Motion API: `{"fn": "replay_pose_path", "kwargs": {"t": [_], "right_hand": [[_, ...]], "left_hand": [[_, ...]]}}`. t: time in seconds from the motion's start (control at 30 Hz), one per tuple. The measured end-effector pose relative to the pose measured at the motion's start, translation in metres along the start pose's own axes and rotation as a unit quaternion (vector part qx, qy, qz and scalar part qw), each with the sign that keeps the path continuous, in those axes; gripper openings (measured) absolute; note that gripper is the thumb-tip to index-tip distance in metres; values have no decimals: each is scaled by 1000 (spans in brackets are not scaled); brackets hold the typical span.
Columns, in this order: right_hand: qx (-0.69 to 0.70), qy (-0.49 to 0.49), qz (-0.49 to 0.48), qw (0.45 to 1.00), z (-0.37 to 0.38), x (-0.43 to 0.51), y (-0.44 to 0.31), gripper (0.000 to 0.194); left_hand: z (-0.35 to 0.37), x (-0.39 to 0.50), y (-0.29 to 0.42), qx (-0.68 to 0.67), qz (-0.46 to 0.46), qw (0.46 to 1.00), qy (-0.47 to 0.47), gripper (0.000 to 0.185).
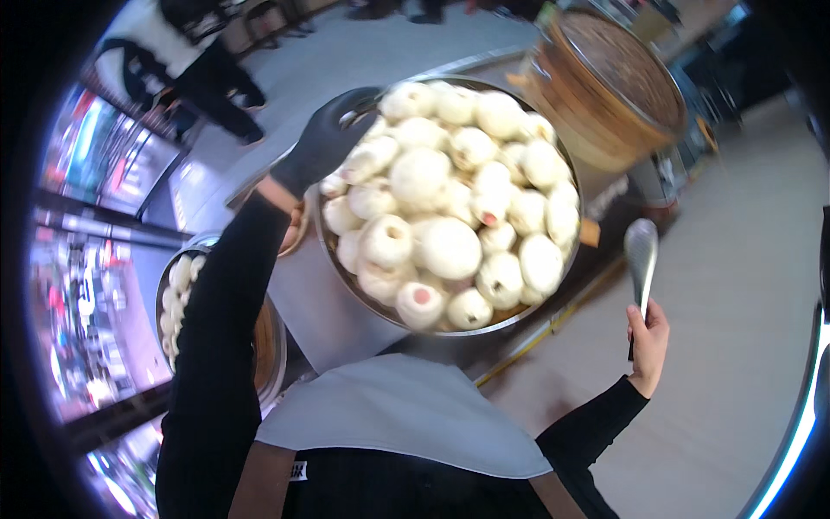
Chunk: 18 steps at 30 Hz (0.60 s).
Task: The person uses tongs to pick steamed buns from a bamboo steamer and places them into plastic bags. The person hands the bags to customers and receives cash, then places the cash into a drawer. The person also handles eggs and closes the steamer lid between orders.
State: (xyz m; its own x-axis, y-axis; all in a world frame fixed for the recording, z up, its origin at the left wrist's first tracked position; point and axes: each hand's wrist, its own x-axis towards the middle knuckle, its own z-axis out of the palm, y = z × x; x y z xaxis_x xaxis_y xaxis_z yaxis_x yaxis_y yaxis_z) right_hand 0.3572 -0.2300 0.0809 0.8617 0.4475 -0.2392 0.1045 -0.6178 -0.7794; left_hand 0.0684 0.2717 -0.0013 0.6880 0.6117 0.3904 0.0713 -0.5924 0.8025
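Observation:
A large round metal-rimmed pan (463,333) is heaped with pale, rounded pieces of food (447,246), several with dark holes and a few with pink centres; I cannot tell exactly what food they are. My left hand (337,133), in a black glove, is at the pan's upper left rim, its fingers bent beside the food; whether it grips the rim or something else I cannot tell. Out to the right, away from the pan, my bare right hand (650,340) holds a metal scoop (641,253) by its dark handle, with the bowl end up.
A tall round wooden steamer or tub (596,97) with a brown top stands beyond the pan at the upper right. A second round container (178,298) of white pieces lies at the left, behind my arm. One person (188,65) is at the upper left, near a lit glass case.

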Motion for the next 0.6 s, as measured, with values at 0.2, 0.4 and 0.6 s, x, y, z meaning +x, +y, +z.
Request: {"fn": "replay_pose_path", "kwargs": {"t": [0.2, 0.4, 0.6], "right_hand": [[203, 49, 75, 975, 104, 157, 62, 34], [369, -121, 113, 915, 143, 193, 64, 54], [322, -52, 96, 940, 142, 171, 36, 57]], "left_hand": [[-73, -157, -164, -12, -411, 858, 307, 35], [41, -156, -216, -597, -394, 651, 253, 41], [39, -136, -175, -558, -352, 684, 310, 24]]}}
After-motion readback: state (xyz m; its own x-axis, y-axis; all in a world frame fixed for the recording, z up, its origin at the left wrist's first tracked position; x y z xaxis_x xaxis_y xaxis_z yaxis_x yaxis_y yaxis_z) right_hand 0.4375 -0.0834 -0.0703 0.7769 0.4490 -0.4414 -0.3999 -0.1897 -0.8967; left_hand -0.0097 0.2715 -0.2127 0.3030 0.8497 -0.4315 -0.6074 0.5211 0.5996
